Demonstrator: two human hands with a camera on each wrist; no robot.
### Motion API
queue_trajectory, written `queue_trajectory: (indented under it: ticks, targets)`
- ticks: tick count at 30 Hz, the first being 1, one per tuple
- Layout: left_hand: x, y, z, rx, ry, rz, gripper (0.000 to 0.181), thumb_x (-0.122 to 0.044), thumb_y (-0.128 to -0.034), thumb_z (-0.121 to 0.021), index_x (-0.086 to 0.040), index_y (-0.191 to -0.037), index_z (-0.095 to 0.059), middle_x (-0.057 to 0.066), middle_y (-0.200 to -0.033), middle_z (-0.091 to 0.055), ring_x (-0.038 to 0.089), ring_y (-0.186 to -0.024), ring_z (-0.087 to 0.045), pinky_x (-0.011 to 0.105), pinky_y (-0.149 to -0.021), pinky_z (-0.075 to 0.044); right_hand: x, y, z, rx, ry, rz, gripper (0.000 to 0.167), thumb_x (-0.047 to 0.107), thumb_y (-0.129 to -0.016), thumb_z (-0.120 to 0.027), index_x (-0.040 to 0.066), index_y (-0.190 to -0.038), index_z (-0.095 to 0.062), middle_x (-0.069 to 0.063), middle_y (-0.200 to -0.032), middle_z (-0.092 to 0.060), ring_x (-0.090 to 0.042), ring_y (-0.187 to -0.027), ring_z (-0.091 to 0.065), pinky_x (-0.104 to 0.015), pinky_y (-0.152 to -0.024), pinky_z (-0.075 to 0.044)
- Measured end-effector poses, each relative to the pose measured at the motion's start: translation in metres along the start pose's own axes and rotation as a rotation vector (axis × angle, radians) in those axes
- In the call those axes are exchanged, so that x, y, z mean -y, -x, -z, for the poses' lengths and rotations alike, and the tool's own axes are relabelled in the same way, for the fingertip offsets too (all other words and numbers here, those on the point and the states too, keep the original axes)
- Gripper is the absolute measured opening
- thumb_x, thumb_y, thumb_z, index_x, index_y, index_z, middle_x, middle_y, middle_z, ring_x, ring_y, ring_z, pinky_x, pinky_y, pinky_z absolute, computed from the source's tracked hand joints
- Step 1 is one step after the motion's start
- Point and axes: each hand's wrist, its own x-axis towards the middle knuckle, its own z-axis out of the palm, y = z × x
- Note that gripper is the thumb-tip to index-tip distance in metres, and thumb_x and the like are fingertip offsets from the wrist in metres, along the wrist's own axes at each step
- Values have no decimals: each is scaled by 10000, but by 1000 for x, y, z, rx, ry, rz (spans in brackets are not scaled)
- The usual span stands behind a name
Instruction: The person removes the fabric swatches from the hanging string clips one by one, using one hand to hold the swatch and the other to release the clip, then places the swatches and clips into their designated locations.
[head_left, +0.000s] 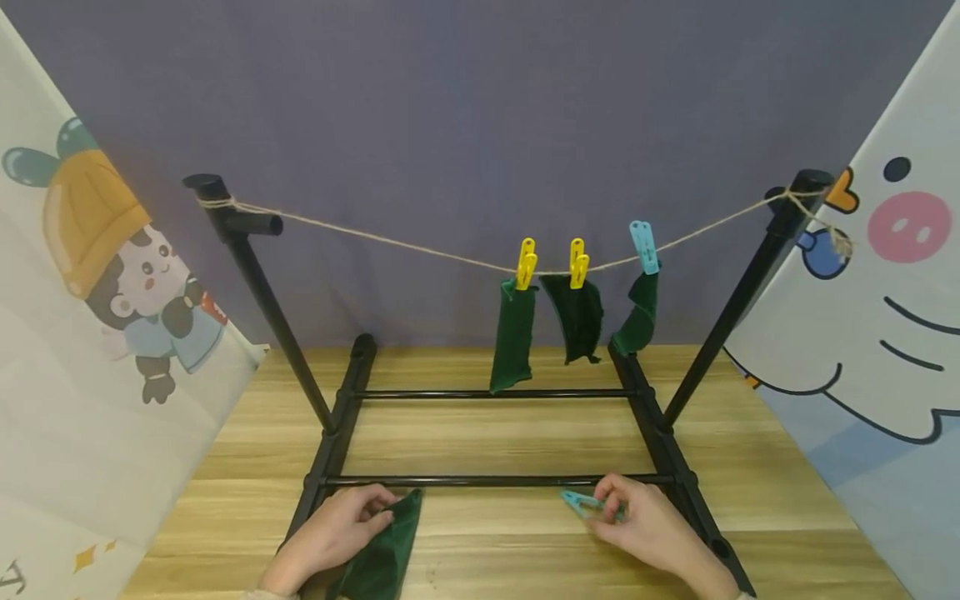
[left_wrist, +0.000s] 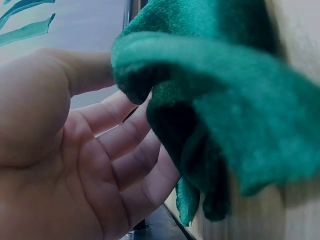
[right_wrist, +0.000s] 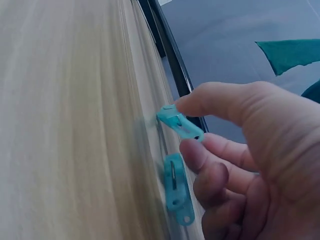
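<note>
My left hand [head_left: 337,529] pinches a dark green cloth [head_left: 386,546] between thumb and fingers, low at the front of the table. In the left wrist view the cloth [left_wrist: 225,100] hangs folded from the fingertips. My right hand [head_left: 645,525] is at the front right, near the frame's front bar. Between its thumb and fingers is a light blue clothespin [right_wrist: 181,124]. A second light blue clothespin [right_wrist: 176,187] lies just below those fingers, on the table in the right wrist view. In the head view the fingers partly hide the clothespins [head_left: 579,502].
A black pipe frame [head_left: 480,481] stands on the wooden table [head_left: 487,533]. Between its posts sags a string [head_left: 375,238]. Green cloths [head_left: 513,337] hang from it by two yellow clothespins [head_left: 527,265] and one blue clothespin [head_left: 643,247]. Printed sheets [head_left: 45,400] flank both sides.
</note>
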Motion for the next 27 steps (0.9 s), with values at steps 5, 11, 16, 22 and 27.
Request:
queue_trajectory:
  ticks: [5,11,16,22,27]
  targets:
    - [1,1,0,-4,3,-1,219,-275,-1033,-705,-131,-1193,-746,-15,-1074,-764,150,-933,-693,288,-732,-568,-1,2,4,26,42,-5,290,313,-901,-843,121,-1041,-677,130,-730,-616,29,-475,-402,-176,-447,-322]
    - [0,1,0,-11,3,3,215,-278,-1032,-705,-134,-1187,-747,-19,-1061,-760,135,-922,-685,269,-726,-553,-2,3,5,54,53,-30,270,314,-898,-844,133,-1021,-686,122,-686,-584,17,-488,-419,-183,-463,-337]
    - [1,1,-1,-9,7,4,221,-276,-1033,-704,-126,-1190,-743,-19,-1052,-760,131,-916,-685,262,-722,-551,-3,3,4,55,50,-31,262,311,-896,-849,137,-1013,-692,122,-671,-577,18,-483,-409,-182,-462,-330]
    - [2,1,0,-11,10,-6,216,-279,-1040,-695,-131,-1191,-740,-26,-1040,-760,103,-892,-682,254,-711,-546,-4,3,7,73,9,-33,259,318,-917,-835,134,-1031,-694,114,-710,-608,21,-484,-413,-180,-458,-341]
    - [2,2,2,-32,13,-19,199,-292,-1045,-690,-143,-1168,-742,-45,-1019,-760,47,-853,-668,245,-701,-538,-1,4,11,84,-52,-32,282,322,-938,-823,112,-1060,-680,102,-735,-641,15,-472,-416,-182,-447,-349]
